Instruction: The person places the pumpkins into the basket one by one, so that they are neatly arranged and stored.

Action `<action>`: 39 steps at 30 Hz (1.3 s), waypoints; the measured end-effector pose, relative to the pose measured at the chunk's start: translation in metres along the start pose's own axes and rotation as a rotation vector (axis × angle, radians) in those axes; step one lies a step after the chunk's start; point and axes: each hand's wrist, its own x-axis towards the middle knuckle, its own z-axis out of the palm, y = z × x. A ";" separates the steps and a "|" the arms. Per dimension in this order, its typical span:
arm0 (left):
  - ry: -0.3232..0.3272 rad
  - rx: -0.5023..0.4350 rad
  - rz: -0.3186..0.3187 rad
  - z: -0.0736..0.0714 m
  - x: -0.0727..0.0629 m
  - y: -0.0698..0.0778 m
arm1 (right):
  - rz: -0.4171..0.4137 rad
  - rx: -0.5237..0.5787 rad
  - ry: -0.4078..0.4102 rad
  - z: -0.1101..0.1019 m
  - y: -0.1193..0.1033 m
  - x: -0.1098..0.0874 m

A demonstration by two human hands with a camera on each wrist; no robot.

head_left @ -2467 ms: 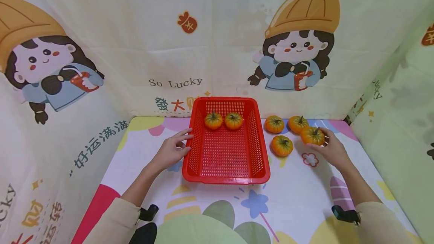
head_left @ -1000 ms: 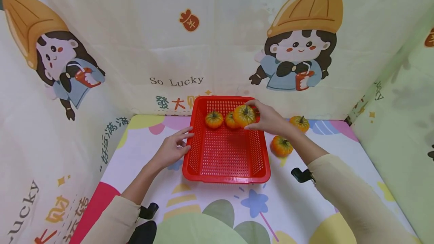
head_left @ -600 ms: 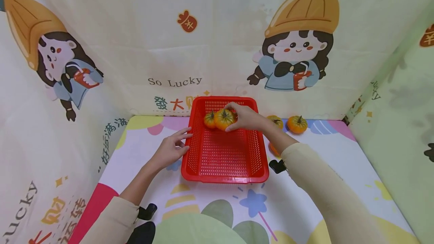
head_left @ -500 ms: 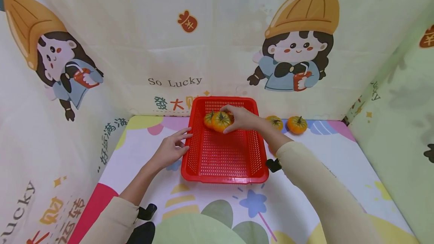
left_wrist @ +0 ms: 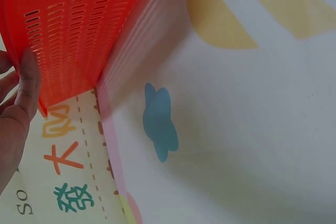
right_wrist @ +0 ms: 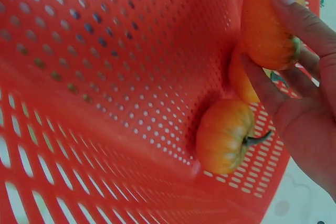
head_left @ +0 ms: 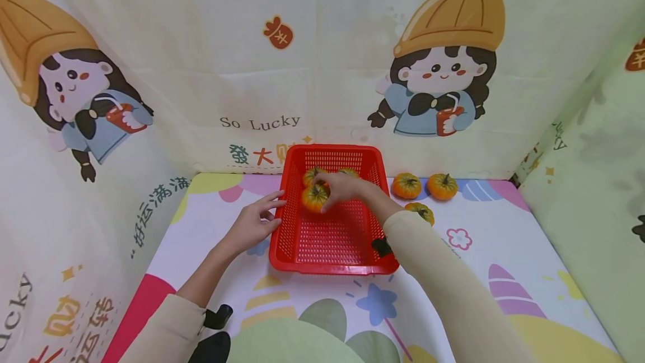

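Pumpkin [head_left: 312, 201]: pinched in the right hand [head_left: 341, 188], inside the basket [head_left: 332, 245]; whether it touches the basket's floor is unclear.
Right fingers [right_wrist: 310, 24]: clamped on that pumpkin.
Left hand [head_left: 252, 224]: well left of the right fingers; its own fingers lie apart and loosely extended, touching the basket's left rim.
Basket: red, perforated, around the right fingers; its near half extends on this side of them.
Second pumpkin [head_left: 307, 177]: in the basket, just beyond the right fingers.
Third pumpkin [head_left: 349, 172]: in the basket, beyond and right of those fingers, partly hidden by the hand.
Outside trio: three pumpkins [head_left: 442, 186] on the desk [head_left: 478, 251], well right of the right fingers, the nearest partly covered by the beige sleeve [head_left: 453, 290].
Backdrop [head_left: 332, 88]: printed cloth, beyond both hands.
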 end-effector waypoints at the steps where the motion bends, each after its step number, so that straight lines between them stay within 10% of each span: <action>1: -0.002 0.000 0.000 0.000 0.000 0.000 | 0.006 0.005 -0.010 0.002 0.000 0.001; 39: 0.002 0.014 -0.003 0.001 0.000 0.001 | 0.138 0.138 -0.050 0.029 0.014 0.004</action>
